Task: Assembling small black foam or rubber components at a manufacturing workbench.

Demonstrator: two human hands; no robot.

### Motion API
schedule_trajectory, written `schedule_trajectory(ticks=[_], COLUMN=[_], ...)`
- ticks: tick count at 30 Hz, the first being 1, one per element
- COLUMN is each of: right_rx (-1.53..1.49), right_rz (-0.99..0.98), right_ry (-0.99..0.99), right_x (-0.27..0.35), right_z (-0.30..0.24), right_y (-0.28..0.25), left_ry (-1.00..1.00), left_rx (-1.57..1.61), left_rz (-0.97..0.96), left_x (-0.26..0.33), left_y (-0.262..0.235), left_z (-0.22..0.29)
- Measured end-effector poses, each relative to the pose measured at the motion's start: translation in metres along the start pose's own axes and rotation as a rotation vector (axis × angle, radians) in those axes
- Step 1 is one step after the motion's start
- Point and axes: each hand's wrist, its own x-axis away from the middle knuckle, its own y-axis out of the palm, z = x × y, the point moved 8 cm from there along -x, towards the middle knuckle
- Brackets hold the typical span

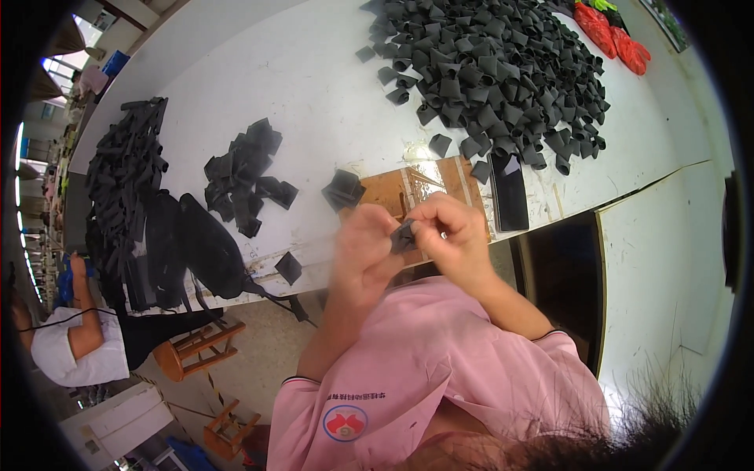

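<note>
A white counter (306,71) sweeps across the workroom, its edges bent by the lens, with a wooden stool (200,349) and a person in a white top (82,345) off to the left. From my remote seat I find the small dark piece (403,238) between the wearer's two hands, just above the near edge of a brown board (455,177). Its upper right corner goes in under the fingers of the right hand (452,235), and its lower end points back toward the wearer's pink shirt (448,337). It looks nearly as wide as long, so I cannot tell a clear long axis. The right thumb and forefinger pinch it. The left hand (357,255) is blurred; its fingertips meet the piece's left side, but I cannot tell whether they grip.

Beyond the board I see a big heap of dark folded pieces (487,71), and a black slab like a phone (512,196) lies just right of the board. A small stack (343,189) overlaps the board's left side. Farther left are a loose pile (243,169), a lone diamond-shaped piece (289,268), black padded items (212,243) and a long mound of dark strips (122,180). The hands partly hide the board from me.
</note>
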Motion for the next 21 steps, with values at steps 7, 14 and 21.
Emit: schedule_trajectory(ticks=[7,14,21], right_rx=[-1.011,-0.777,-0.572], right_rz=[-0.264,-0.395,-0.346], right_ry=[0.521,0.474,0.370], right_x=[-0.023,-0.022,-0.022], right_z=[0.010,0.059,0.057], right_y=[0.021,0.029,0.026], left_ry=[-0.155,-0.083,0.056], left_rx=[0.243,0.003,-0.274], left_rz=[-0.093,0.059,0.055], left_x=[-0.027,-0.029,-0.031], left_y=[0.015,-0.016,-0.024], left_z=[0.011,-0.005,0.003])
